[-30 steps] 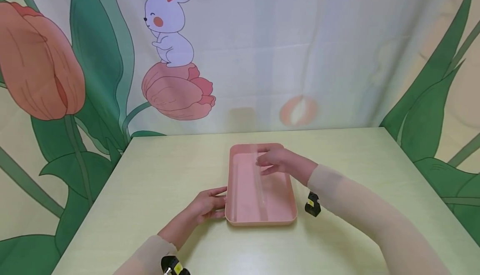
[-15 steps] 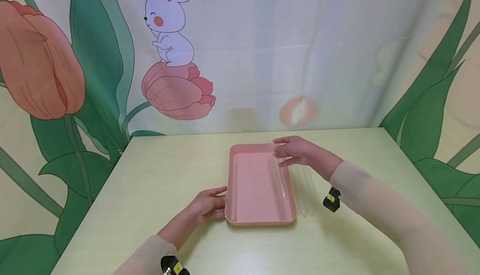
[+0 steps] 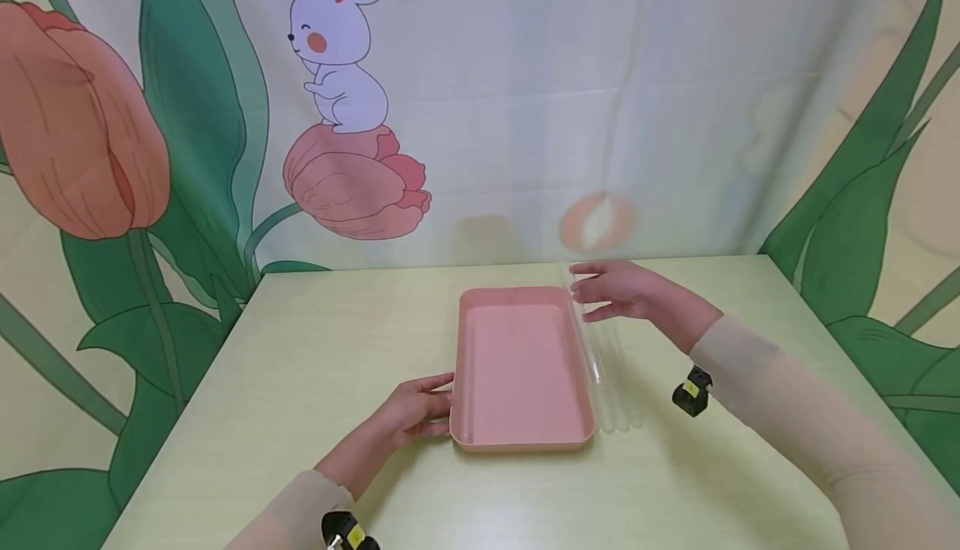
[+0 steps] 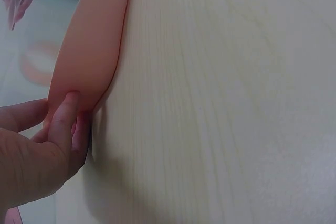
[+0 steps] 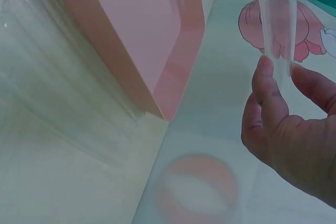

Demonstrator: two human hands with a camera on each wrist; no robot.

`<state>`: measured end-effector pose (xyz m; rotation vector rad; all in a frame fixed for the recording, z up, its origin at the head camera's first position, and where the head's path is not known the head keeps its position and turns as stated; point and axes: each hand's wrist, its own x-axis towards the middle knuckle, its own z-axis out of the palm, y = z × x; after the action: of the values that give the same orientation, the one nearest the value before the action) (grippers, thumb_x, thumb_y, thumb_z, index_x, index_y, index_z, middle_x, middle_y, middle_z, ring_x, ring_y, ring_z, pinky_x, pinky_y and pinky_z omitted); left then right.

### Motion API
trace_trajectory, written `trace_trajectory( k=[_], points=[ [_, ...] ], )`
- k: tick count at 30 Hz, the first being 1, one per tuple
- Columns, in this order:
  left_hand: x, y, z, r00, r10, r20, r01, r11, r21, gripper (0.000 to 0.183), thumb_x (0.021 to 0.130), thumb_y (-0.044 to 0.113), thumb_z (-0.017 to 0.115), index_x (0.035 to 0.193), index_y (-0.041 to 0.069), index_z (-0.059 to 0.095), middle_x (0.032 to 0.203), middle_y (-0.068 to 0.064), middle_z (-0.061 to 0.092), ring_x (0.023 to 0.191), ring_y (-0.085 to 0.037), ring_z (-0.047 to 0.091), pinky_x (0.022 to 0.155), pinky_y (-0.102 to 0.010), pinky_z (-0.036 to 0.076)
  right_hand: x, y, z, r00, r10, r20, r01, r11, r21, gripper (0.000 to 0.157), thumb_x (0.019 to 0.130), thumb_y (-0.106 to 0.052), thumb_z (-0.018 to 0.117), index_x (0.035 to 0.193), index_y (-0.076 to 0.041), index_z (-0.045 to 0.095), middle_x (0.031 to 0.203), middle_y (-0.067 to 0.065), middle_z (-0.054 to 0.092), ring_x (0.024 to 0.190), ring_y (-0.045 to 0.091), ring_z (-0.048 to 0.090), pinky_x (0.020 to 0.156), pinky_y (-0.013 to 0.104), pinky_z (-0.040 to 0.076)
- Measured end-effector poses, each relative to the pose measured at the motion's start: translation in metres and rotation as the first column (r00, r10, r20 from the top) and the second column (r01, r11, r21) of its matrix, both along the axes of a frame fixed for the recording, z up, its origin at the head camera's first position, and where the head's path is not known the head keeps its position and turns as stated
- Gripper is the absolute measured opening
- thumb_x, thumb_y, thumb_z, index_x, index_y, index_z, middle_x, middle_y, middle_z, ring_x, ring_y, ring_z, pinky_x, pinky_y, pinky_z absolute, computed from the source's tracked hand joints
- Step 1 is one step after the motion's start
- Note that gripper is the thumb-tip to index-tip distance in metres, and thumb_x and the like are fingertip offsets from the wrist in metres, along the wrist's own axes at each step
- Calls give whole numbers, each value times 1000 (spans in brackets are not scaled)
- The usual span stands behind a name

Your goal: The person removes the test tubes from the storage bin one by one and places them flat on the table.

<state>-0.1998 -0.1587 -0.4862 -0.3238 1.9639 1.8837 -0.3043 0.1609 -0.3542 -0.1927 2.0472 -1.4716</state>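
A pink rectangular tray (image 3: 525,367) rests on the table. Against its left wall is my left hand (image 3: 416,408); in the left wrist view the thumb is at the rim and a fingertip (image 4: 72,98) presses the outer side. Off the tray's right edge, my right hand (image 3: 618,290) pinches a clear test tube (image 5: 278,19) between thumb and fingers. That tube slants down alongside the tray's right wall in the head view. Further clear tubes (image 3: 636,418) lie on the table just right of the tray. Inside, a faint tube-like shape (image 3: 469,400) runs along the left wall.
The pale wooden table (image 3: 352,317) ends at the back against a hanging cloth (image 3: 510,117) printed with a rabbit and tulips. Black wrist cameras (image 3: 692,392) sit below each sleeve.
My right hand has lifted a clear test tube out of the tray and carried it right, past the tray's right edge. My left hand has stayed at the tray's left side.
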Motion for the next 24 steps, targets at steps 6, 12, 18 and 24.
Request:
trace_trajectory(
  k=[6,12,18,24],
  points=[
    [0,0,-2,1000,-3,1,3,1000,12,54,99,-5,55,151,-2,46,144,-29,58,101,-20,72,78,-36,66,2,22,6,1000,9,-14,-8,1000,20,71,104,-3,47,163,1,8,166,30,22,152,41,30,89,23,61],
    [0,-1,-1,1000,-17,-8,17,999,28,54,99,-4,55,152,-3,44,146,-30,55,102,-18,71,78,-36,66,2,43,4,999,-1,-44,4,998,66,71,105,-5,47,163,2,8,165,31,23,151,43,32,89,25,62],
    [-1,-1,-1,1000,-24,-7,24,999,29,54,100,-3,54,152,-4,43,147,-30,55,101,-18,71,78,-35,66,4,59,-3,998,-27,-57,32,995,98,71,105,-5,48,163,2,9,163,31,26,150,44,34,91,26,62],
    [-1,0,-2,1000,-14,1,14,1000,24,53,100,-3,55,152,-3,44,147,-30,55,102,-19,72,80,-37,66,3,70,-17,996,-63,-58,69,992,107,69,106,-6,48,163,3,10,163,32,25,149,45,34,93,28,62]
  ],
)
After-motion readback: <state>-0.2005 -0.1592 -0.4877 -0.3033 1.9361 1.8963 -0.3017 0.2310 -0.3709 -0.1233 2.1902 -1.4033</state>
